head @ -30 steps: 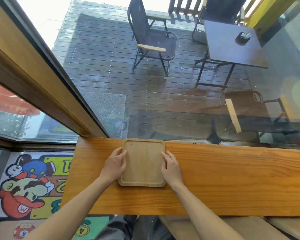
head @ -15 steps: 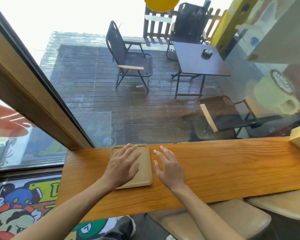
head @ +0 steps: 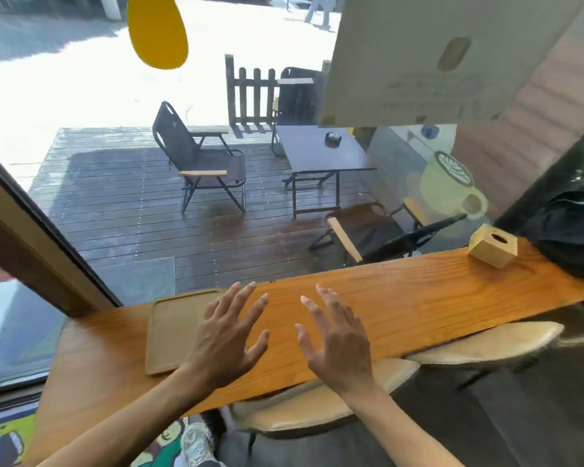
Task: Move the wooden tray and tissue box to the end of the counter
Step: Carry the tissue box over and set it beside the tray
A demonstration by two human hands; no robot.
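Observation:
The wooden tray (head: 174,326) lies flat near the left end of the long wooden counter (head: 402,298), against the window. My left hand (head: 228,335) hovers with fingers spread over the tray's right edge and holds nothing. My right hand (head: 334,338) is open too, fingers apart, over bare counter to the right of the tray. The tissue box (head: 493,246), a small light wooden cube with an oval slot on top, stands far to the right on the counter, well beyond both hands.
A black bag (head: 573,237) rests on the counter's right end just past the tissue box. Cushioned stools (head: 321,399) sit under the counter's near edge. A glass window runs along the far edge, with a deck, chairs and a table outside.
Both hands let go of the tray's sides and lifted, fingers spread. They shifted right while the view swung right, bringing the tissue box and bag into sight.

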